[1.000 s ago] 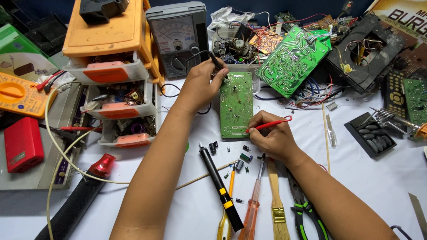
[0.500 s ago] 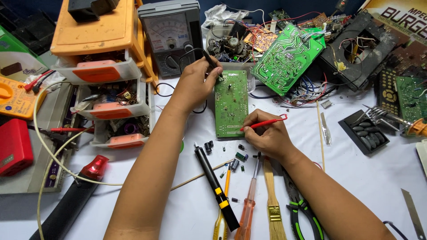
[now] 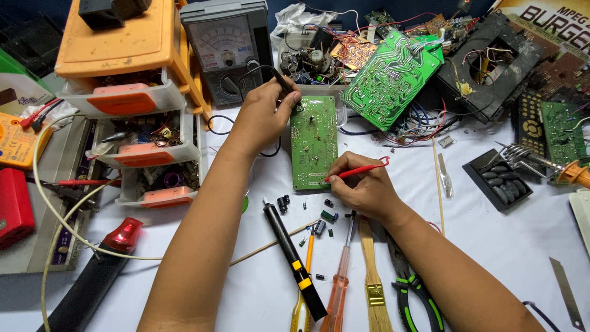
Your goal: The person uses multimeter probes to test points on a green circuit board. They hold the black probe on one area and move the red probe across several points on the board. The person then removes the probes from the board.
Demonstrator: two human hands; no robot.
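Note:
A green circuit board (image 3: 314,144) lies flat on the white table, solder side up. My left hand (image 3: 261,114) pinches a black probe (image 3: 283,83) whose tip touches the board's top left corner. My right hand (image 3: 362,187) holds a red probe (image 3: 359,171) with its tip on the board's lower right edge. An analog multimeter (image 3: 227,46) stands behind my left hand, its black lead running to the probe.
Orange parts drawers (image 3: 132,101) stand at left. Below the board lie a black desoldering pump (image 3: 295,261), screwdrivers (image 3: 340,280), a brush (image 3: 372,276), green-handled pliers (image 3: 413,289) and loose small components (image 3: 319,218). More circuit boards (image 3: 390,80) sit behind, with a soldering iron (image 3: 550,163) at right.
Both hands keep their probes on the board. The view has shifted slightly, so everything sits a little lower in the frame.

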